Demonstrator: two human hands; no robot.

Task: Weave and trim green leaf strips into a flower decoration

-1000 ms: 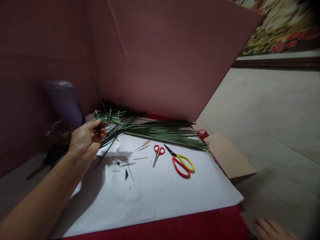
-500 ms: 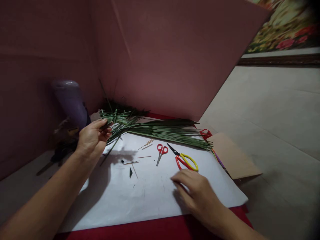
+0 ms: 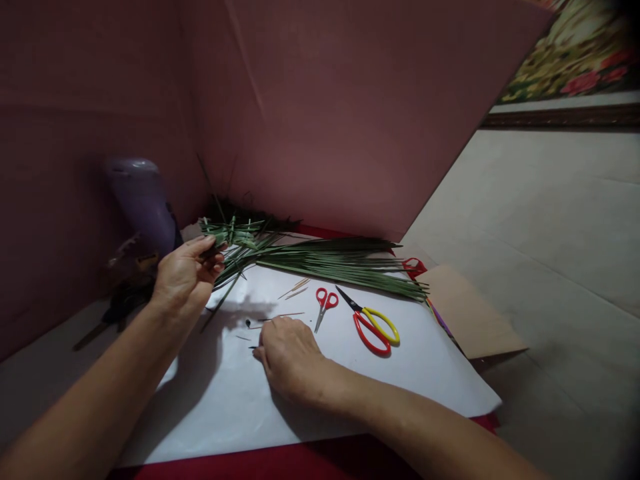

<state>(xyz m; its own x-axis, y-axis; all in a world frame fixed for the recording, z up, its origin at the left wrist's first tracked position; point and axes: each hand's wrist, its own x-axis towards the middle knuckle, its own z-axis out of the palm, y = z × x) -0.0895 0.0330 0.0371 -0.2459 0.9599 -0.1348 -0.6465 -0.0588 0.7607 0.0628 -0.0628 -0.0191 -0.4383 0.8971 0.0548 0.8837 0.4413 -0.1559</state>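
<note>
Two hands: the left hand (image 3: 186, 275) pinches a green leaf piece (image 3: 241, 237); the right hand (image 3: 291, 360) (grip closure: cannot tell) is nearer the thin stick (image 3: 291, 314), lying left-right just on its far side.

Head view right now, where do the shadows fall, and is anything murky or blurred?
In the head view, a broad shadow from the left hand and forearm crosses the white paper; a smaller one lies under the right hand. In that view too, the purple object looks soft, and the dark clutter below it is too dim to make out.
</note>
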